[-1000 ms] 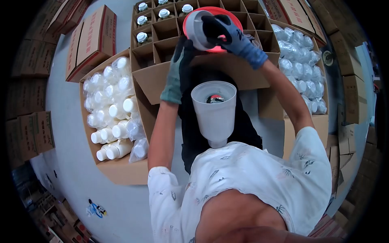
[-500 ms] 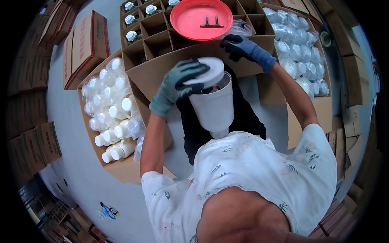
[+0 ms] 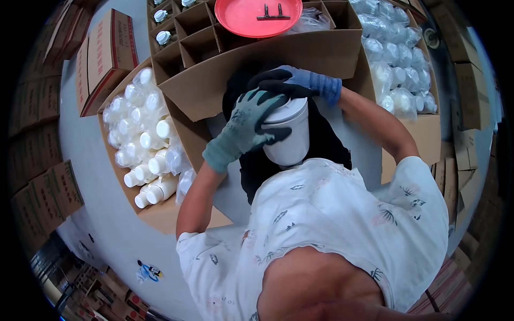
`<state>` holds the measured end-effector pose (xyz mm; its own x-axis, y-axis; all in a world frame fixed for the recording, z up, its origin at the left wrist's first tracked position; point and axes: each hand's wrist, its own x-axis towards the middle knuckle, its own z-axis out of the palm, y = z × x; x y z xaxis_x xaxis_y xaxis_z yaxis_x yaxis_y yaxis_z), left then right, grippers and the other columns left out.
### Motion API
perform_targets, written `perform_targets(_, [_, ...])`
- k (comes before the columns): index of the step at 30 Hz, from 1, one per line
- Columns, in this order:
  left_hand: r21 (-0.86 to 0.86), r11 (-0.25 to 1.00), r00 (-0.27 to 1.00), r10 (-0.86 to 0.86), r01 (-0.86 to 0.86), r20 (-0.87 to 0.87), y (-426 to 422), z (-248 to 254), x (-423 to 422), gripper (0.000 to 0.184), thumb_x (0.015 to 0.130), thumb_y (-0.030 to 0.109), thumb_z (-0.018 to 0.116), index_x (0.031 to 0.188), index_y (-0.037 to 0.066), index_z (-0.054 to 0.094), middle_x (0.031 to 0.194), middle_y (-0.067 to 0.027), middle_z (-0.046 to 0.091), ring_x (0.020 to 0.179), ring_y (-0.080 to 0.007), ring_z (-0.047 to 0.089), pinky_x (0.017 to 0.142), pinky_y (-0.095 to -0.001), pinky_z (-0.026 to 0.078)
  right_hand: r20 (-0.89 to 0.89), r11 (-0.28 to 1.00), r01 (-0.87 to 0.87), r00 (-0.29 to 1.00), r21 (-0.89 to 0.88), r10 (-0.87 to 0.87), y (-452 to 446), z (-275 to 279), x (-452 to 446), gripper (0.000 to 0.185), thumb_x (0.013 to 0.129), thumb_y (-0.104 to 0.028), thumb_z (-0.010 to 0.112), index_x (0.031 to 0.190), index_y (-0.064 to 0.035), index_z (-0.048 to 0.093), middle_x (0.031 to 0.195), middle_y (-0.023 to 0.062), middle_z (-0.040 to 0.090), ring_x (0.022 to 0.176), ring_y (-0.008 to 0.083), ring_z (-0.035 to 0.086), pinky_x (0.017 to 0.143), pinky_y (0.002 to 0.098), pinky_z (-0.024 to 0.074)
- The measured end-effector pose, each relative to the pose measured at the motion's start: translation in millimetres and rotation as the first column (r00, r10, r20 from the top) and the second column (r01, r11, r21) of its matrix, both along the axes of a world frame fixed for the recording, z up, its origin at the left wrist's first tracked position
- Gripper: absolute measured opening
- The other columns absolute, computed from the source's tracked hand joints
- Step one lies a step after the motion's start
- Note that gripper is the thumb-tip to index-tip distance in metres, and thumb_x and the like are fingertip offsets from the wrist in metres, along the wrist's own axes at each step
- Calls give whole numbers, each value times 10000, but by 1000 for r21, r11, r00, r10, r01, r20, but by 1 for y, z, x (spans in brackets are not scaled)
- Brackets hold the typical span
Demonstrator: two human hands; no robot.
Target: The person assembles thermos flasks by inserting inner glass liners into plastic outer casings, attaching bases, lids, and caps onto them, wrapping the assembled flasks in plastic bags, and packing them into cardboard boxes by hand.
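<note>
A white plastic canister (image 3: pixel 293 145) stands between my thighs, its round white lid (image 3: pixel 289 111) resting on the top. My left hand (image 3: pixel 250 119), in a green-grey glove with dark fingertips, is closed around the lid's left side and the upper wall. Over the far side of the lid curls my right hand (image 3: pixel 292 83), in a blue glove with a dark palm. Its fingers reach across to the left hand, and part of the lid is hidden beneath both. Whether the lid is seated all round I cannot tell.
Ahead stands a divided carton (image 3: pixel 257 59) with several capped bottles and a red basin (image 3: pixel 257 28) holding a dark metal piece (image 3: pixel 273 17). White bottles (image 3: pixel 144 140) fill an open box at left. Bagged bottles (image 3: pixel 399 64) fill another at right. A closed carton (image 3: pixel 104 64) stands farther left.
The lid, tilted above the opening before, now lies on the canister. My right hand has come from beside the divided carton onto the lid. The view has shifted slightly.
</note>
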<state>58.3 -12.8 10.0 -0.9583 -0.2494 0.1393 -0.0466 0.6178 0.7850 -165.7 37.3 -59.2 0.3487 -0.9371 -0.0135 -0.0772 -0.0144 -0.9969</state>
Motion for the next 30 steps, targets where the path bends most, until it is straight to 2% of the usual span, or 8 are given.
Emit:
perform_targets(4, [579,778,882,427,-244,-201,-4,-61,4,398,889,114,539,1263,-23,556,1273,-144,591,1237,-275,502,1085,-368,334,-23,995,79,996,-67,-81,19,4,-16,361,942,-268,591,1220,-38,608,1224,110,609,1066,199,592,961,331,465])
perform_targets(10, [396,880,892,378,-262,-249,7,-51,-19,403,904,107,474,1279,-27,539,1320,-174,556,1269,-302,480,1094,-354,313,-277,957,283,916,-69,-291,35,33,-5,401,926,-357,608,1204,-67,611,1098,119,663,989,207,615,931,329,474])
perform_targets(12, [207,963,944,223,-175,-241,8,-49,-6,415,896,92,475,1292,-20,528,1339,-191,534,1287,-323,465,1094,-358,314,-279,985,174,945,-17,-172,33,34,-7,370,929,-254,611,1241,-55,599,1097,110,665,981,184,604,915,319,470])
perform_targets(17, [40,941,934,339,-337,-113,48,-28,22,438,889,87,550,1317,7,511,1369,-217,486,1293,-385,439,1072,-389,352,-186,999,-47,981,27,51,19,17,0,373,927,-225,610,1250,-40,591,1117,120,660,973,188,599,908,319,468])
perform_targets(22, [355,908,936,301,-222,-185,38,-44,14,536,919,209,583,1391,13,425,1435,-200,424,1328,-331,419,1100,-374,321,-273,974,127,946,-188,-176,58,33,-1,434,898,-245,628,1262,-19,560,1137,150,623,1007,247,586,925,347,456])
perform_targets(25, [790,612,899,364,-34,-244,53,-83,-2,647,917,256,614,1452,33,327,1509,-175,311,1361,-319,368,1113,-369,308,-349,900,267,853,-344,-387,142,59,4,520,875,-219,626,1342,-36,486,1253,187,538,1134,354,532,976,404,420])
perform_targets(28, [316,842,893,449,-438,41,61,-108,-8,676,899,289,645,1441,24,340,1499,-190,309,1365,-334,351,1112,-384,315,-510,691,663,504,-288,-697,215,47,26,488,877,-220,595,1316,-35,491,1178,206,557,1043,375,568,903,417,461])
perform_targets(30, [189,883,903,426,-429,56,76,-106,-11,715,865,282,696,1431,17,350,1476,-192,328,1360,-341,350,1108,-383,323,-702,647,746,379,-154,-604,249,25,29,451,879,-239,581,1277,-39,512,1124,210,580,986,380,593,836,431,486])
